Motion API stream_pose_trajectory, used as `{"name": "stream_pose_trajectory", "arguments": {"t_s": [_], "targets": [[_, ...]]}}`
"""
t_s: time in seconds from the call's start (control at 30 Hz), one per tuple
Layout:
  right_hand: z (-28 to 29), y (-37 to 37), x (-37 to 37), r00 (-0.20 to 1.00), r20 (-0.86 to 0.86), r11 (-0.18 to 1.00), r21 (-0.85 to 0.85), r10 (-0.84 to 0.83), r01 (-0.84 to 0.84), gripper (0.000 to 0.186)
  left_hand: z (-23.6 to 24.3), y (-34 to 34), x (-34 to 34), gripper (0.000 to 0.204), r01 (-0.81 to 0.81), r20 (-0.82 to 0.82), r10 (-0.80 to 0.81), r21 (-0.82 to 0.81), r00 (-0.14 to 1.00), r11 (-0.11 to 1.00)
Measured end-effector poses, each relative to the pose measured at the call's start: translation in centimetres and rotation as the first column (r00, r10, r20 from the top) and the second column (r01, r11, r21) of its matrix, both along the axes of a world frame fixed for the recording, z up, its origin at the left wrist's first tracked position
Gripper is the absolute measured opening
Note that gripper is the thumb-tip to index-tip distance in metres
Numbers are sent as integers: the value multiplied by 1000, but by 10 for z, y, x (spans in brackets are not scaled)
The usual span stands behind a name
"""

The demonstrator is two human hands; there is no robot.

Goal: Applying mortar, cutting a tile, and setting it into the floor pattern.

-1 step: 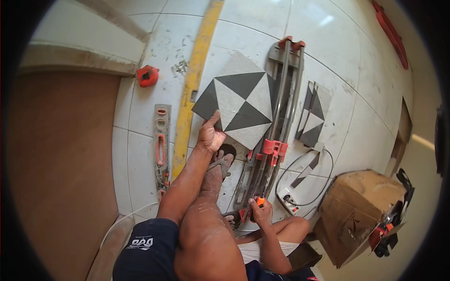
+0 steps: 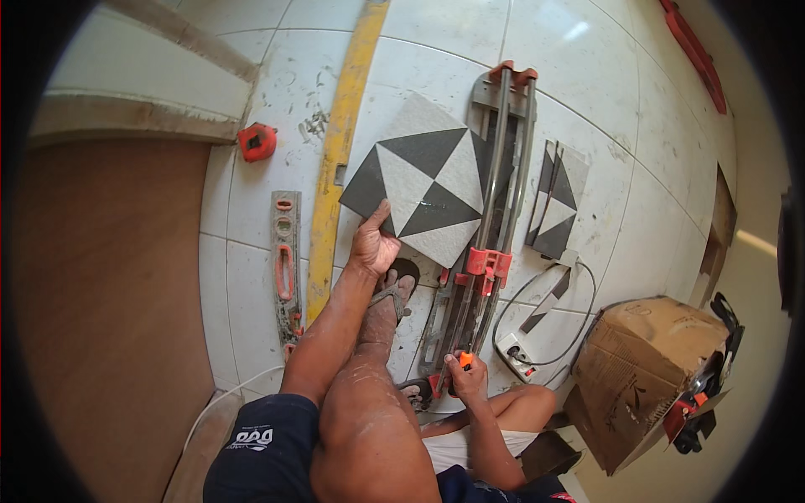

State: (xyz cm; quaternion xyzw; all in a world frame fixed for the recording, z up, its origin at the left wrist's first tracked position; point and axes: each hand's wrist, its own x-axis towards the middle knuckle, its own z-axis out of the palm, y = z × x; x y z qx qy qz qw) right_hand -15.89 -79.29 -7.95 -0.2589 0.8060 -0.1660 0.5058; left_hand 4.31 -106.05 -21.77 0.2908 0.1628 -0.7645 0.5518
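Note:
My left hand [image 2: 375,245] grips the near-left edge of a square tile [image 2: 415,180] patterned in dark grey and light grey triangles. Its thumb lies on the tile's face and the fingers are tucked beneath. The tile's right side lies in a manual tile cutter [image 2: 503,168], under its two steel rails. On these rails sits the red carriage [image 2: 489,262], beside the tile's near corner. At the cutter's near end, my right hand [image 2: 470,379] is closed around an orange-tipped handle [image 2: 465,360]; most of the handle is hidden in the fist.
Left of the tile lie a long yellow straightedge [image 2: 340,142], a spirit level [image 2: 286,260] and a red tape measure [image 2: 257,142]. To the right are cut tile pieces [image 2: 558,197], a white power strip [image 2: 513,352] with a cord, and a cardboard box [image 2: 646,360] holding tools. My sandalled foot [image 2: 394,293] stands near the cutter.
The whole view has shifted slightly. Both hands keep their grips, and the tile and the carriage stay in place.

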Motion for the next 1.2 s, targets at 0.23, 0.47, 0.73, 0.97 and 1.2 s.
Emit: {"name": "stream_pose_trajectory", "arguments": {"t_s": [0.23, 0.47, 0.73, 0.97, 1.2], "targets": [[-2, 2, -1, 998, 35, 996, 68, -52, 50, 36, 14, 12, 1, 31, 231, 206, -240, 68, 949, 971], [-7, 10, -1, 998, -59, 998, 58, 10, -6, 37, 15, 10, -5, 36, 374, 285, -379, 73, 880, 924], [8, 1, 1, 1000, -5, 993, 118, -30, 31, 47, 4, -2, -63, 32, 335, 136, -328, -31, 935, 942], [11, -1, 6, 997, -31, 992, 107, -66, 69, 48, 3, -12, -87, 30, 339, 180, -343, 57, 922, 939], [11, 7, 5, 993, 7, 990, 79, -120, 119, 48, 16, -8, -81, 44, 407, 467, -489, 271, 737, 872]]}}
